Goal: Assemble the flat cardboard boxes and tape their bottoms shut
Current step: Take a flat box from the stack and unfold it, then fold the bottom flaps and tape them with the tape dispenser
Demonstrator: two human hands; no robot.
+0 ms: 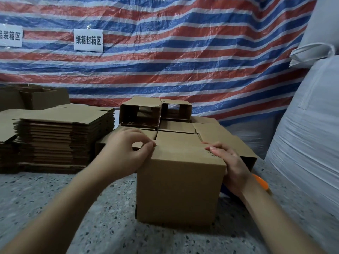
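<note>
Cardboard box (179, 182) stands upright on speckled floor (73, 208), centre of head view, top flaps down. Left hand (126, 153) at box's upper left corner, thumb and forefinger pinching flap edge. Right hand (231, 165) laid against upper right edge, fingers extended flat on top, not pinching. Flat stack (60, 140) to the left. Assembled boxes (176, 121) just behind. Striped tarp (183, 52) backs everything. Orange object (261, 182) partly hidden behind right wrist.

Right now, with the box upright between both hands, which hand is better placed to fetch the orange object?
Right. The right hand rests on the box on its right side, and the orange object lies just behind that wrist. The left hand is across the box.
</note>
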